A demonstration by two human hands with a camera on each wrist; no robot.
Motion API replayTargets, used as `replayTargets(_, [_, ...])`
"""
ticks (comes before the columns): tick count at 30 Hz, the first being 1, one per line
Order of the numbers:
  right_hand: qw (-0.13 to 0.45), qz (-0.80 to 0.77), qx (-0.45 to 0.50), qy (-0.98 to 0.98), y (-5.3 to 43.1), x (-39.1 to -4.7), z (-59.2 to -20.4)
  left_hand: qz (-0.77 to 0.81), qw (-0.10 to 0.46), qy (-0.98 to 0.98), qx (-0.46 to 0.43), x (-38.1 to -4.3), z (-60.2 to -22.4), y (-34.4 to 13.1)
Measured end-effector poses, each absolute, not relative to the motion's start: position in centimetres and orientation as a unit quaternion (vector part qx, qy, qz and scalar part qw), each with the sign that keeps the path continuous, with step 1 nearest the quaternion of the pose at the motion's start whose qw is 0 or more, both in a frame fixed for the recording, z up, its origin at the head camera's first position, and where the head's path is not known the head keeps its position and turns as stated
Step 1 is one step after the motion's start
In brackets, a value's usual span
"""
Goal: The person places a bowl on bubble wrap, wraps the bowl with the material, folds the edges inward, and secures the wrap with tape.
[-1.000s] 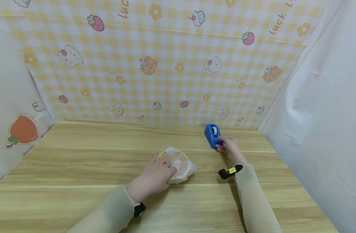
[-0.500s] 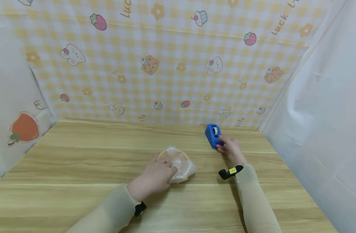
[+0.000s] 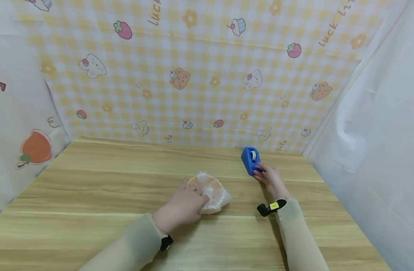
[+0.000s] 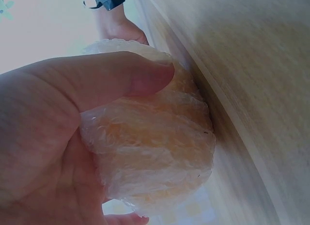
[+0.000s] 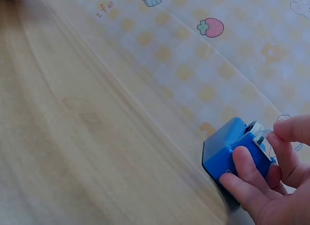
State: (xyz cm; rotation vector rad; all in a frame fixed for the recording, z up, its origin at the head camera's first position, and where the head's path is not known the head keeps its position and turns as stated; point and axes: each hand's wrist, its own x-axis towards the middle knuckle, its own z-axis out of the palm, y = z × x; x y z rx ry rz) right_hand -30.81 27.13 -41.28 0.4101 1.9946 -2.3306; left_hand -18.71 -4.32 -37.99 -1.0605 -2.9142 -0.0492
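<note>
My left hand (image 3: 181, 209) grips a round, orange-toned bundle in clear bubble wrap (image 3: 213, 194), which sits on the wooden table. In the left wrist view the thumb lies across the wrapped bundle (image 4: 150, 137); what is inside is blurred by the wrap. Further back on the right, my right hand (image 3: 272, 180) is at a blue tape dispenser (image 3: 249, 160). Seen from the right wrist, thumb and forefinger pinch the end of the clear tape (image 5: 264, 134) above the toothed cutter, while other fingers rest against the blue dispenser (image 5: 220, 154).
The dispenser stands close to the checked cloth backdrop (image 3: 210, 101) at the table's rear edge. White cloth (image 3: 379, 124) hangs along the right side, and a printed white sheet (image 3: 20, 113) along the left. Bare wooden tabletop (image 3: 108, 180) lies left of the bundle.
The head view has shifted slightly, moving the whole scene a little to the right and the dispenser lower in the picture. Both hands keep their places on the bundle and at the dispenser.
</note>
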Motion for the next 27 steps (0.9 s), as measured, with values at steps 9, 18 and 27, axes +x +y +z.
replayTargets(9, [0.000,-0.778,0.118,0.618,27.2,-29.4,-41.8,-0.014,0.027,-0.938,-0.345,-18.7,-38.1,-4.1])
replayTargets(18, [0.002,-0.818,0.122,0.562,27.0,-28.5,-42.5,-0.016,0.025,-0.940,-0.341,-18.8,-38.5,-4.0])
replayTargets(27, [-0.019,-0.830,0.137,0.541,26.7,-28.3,-42.6,-0.019,0.025,-0.940,-0.339,-19.0,-38.4,-4.0])
